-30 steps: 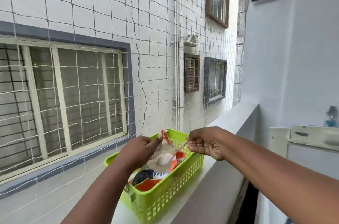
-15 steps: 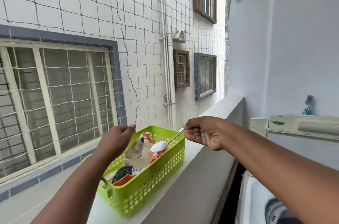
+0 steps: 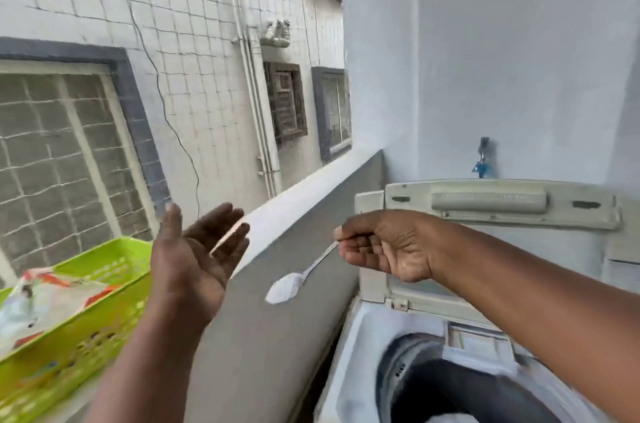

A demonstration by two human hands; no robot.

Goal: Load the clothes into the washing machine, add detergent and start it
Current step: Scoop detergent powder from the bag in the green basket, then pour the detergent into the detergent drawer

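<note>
My right hand [image 3: 384, 246] pinches the handle of a metal spoon [image 3: 313, 267] heaped with white detergent powder [image 3: 283, 288]. The spoon hangs in the air beside the balcony ledge, left of the top-loading washing machine [image 3: 356, 370], whose lid [image 3: 498, 204] stands raised. The dark drum opening [image 3: 450, 384] shows at the lower right; something pale lies at its bottom edge. My left hand [image 3: 197, 253] is held open, palm up, fingers spread, just right of the green basket [image 3: 79, 336]. The detergent packet [image 3: 45, 298] lies in that basket.
The basket sits on a grey parapet ledge [image 3: 304, 194] that runs back to a white wall. A tap [image 3: 483, 159] is fixed to the wall behind the machine. A net covers the opening toward the tiled building opposite.
My left hand let go of the detergent packet and opened. My right hand carried the loaded spoon out of the basket and rightward toward the machine. The view swung right and down.
</note>
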